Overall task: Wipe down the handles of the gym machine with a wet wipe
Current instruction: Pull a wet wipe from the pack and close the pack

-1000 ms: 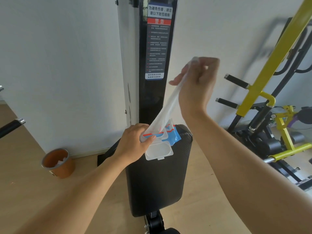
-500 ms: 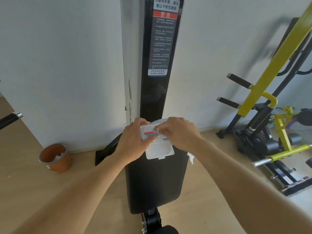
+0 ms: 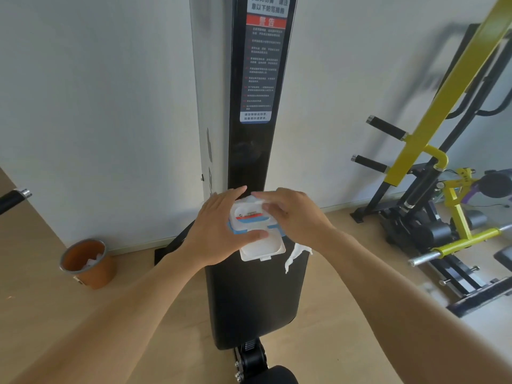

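Observation:
A wet-wipe pack (image 3: 250, 217), white with red and blue print, sits at the far end of the black padded seat (image 3: 257, 297). Its white flip lid (image 3: 261, 249) hangs open toward me. My left hand (image 3: 219, 231) grips the pack from the left, thumb across its front. My right hand (image 3: 293, 214) presses on the pack's top right, and a pulled-out white wipe (image 3: 295, 254) dangles from under its palm. Two black foam handles (image 3: 386, 128) (image 3: 370, 163) stick out from the yellow frame on the right. A black bar end (image 3: 13, 199) shows at the far left.
The machine's black upright with a warning label (image 3: 264, 65) rises behind the seat. An orange waste bin (image 3: 87, 263) with used wipes stands on the wooden floor at left. A yellow and black machine (image 3: 443, 217) fills the right side.
One second ago my right hand was raised, drawing a wipe up out of the pack. It has come down onto the pack, with the wipe now hanging below the palm.

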### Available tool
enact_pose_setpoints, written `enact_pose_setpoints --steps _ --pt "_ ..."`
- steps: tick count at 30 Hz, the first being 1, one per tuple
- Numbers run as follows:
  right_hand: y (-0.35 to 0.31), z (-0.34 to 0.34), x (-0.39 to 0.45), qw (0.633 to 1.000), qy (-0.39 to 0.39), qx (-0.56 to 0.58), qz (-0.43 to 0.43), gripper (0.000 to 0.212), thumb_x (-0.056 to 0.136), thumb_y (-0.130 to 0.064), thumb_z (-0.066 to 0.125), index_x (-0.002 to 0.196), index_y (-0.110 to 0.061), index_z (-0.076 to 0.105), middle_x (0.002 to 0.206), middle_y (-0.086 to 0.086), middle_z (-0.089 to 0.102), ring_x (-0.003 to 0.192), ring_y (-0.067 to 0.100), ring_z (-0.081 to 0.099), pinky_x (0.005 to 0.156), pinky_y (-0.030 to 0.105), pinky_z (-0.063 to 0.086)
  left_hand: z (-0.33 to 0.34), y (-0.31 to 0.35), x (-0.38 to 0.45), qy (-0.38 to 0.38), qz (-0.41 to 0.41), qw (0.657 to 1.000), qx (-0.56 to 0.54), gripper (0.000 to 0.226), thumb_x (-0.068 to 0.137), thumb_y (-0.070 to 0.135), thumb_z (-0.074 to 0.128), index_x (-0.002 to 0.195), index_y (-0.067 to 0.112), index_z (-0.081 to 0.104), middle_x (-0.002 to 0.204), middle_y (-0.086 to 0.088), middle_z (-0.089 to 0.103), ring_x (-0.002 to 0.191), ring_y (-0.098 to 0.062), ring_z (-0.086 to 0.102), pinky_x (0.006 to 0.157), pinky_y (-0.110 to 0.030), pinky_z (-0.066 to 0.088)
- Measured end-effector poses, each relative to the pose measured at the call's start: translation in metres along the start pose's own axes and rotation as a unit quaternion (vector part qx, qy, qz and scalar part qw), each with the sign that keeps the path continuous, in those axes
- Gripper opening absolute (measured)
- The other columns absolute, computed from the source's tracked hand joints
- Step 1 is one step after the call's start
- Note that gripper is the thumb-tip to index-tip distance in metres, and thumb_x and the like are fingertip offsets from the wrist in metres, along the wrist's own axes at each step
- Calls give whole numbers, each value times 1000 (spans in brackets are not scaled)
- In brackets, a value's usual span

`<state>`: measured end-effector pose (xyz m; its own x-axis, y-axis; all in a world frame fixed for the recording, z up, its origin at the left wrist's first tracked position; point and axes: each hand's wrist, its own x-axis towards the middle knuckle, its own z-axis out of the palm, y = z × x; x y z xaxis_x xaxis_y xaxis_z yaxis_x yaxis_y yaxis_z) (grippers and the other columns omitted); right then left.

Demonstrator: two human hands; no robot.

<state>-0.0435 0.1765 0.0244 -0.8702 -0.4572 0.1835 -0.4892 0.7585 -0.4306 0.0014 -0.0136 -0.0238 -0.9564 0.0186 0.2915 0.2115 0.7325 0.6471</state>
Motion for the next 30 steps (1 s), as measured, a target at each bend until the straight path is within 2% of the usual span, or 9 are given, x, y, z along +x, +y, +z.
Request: enact_pose_setpoints --steps 5,9,13,17,20,22,25,27,30 --pt "15 -18 -2 979 88 164 77 20 101 -28 58 109 -44 66 105 -11 68 92 14 69 79 33 64 -3 -5 -2 38 1 999 8 68 76 72 57 132 34 51 134 9 58 109 -3 47 110 -34 38" --pt "22 -14 -14 999 -5 27 47 23 103 -26 53 117 -39 67 124 -11 66 107 17 65 87 34 61 -4 -4 -1 14 43 997 65 67 75 74 53 129 34 56 128 10 64 106 -6 53 112 -35 38" --pt "24 -5 -26 987 -73 -141 13 42 102 -28 56 141 -42 50 148 -12 48 116 20 60 89 27 59 -10 -11 2 -114 38 986 115 109 58 90 51 150 36 27 155 12 34 143 -14 32 122 -40 17" --pt "31 -4 -27 988 -94 -121 6 65 90 -27 74 145 -42 43 147 -11 46 121 25 58 100 32 55 -19 -11 5 -199 44 962 180 127 56 85 65 155 33 3 163 11 10 152 -17 8 125 -50 4" --pt "32 -10 -24 989 -121 -88 18 61 93 -20 67 146 -39 44 144 -6 46 125 24 52 104 38 49 -20 -6 8 -233 48 952 195 126 62 76 72 156 31 0 163 10 7 153 -18 3 126 -47 2" --pt "30 -14 -21 988 -136 -68 13 51 96 -22 62 144 -32 49 142 0 49 124 21 50 106 38 46 -18 -1 11 -189 28 975 111 96 76 64 70 153 30 24 149 11 34 140 -12 30 119 -33 24" --pt "30 -15 -14 988 -145 3 60 34 105 -30 48 135 -19 58 130 7 58 109 21 55 100 39 50 -3 1 16 -93 -4 995 -24 54 92 62 49 131 26 58 121 16 58 110 -8 55 91 -18 46" --pt "29 -10 -10 985 -105 72 114 33 104 -29 49 136 -26 52 124 2 63 103 22 62 94 42 56 8 -1 19 -35 -38 998 -41 50 93 60 48 128 26 59 114 11 65 102 -13 62 77 -19 52" --pt "28 5 -9 984 -27 110 138 40 96 -32 64 129 -41 43 114 -3 67 91 22 68 80 44 62 17 -1 18 28 -48 998 -17 57 94 50 56 144 30 41 118 13 63 103 -11 61 86 -26 55"
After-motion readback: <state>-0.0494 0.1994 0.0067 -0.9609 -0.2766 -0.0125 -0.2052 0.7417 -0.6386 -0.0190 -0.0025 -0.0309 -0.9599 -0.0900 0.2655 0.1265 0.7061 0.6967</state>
